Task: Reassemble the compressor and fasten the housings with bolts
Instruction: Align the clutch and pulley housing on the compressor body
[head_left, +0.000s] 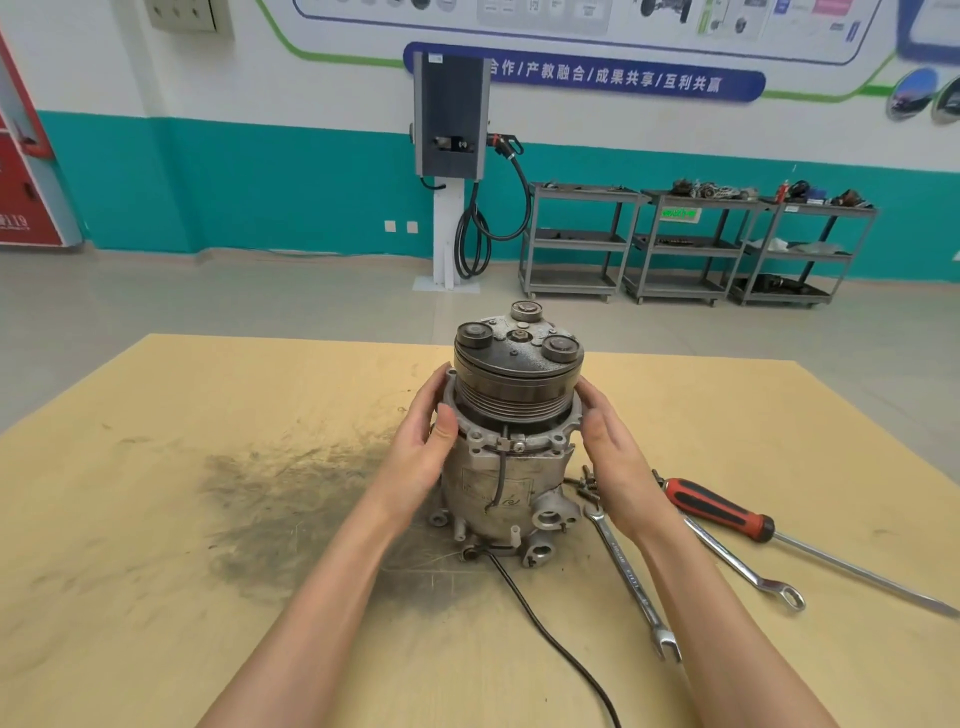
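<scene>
The compressor (511, 436) stands on end at the centre of the frame on the tan counter (156, 467), its clutch pulley (518, 364) uppermost and its ported rear housing (540, 525) down on the board. The left hand (421, 452) lies open-palmed against the left flank, fingers curled round the rim of the front housing (519, 441) just below the pulley; the right hand (605, 436) mirrors it on the right flank. Each grip is a loose cupping hold on the compressor body rather than a clenched one, the two palms pressing inward between them.

The step in hand looks like seating and aligning the front housing on the body, so that the bolt ears line up. No bolt appears to sit in the ears visible at the front.

The next move likely calls for freeing one hand while the other steadies the unit, then reaching for the loose bolts (589, 480) lying just right of the compressor base, partly behind the right hand. Two combination wrenches (631, 582) (737, 564) and a red-handled screwdriver (719, 509) lie at the lower right. A black wire (545, 629) trails from the base toward the bottom edge and should be kept clear of the joint.
</scene>
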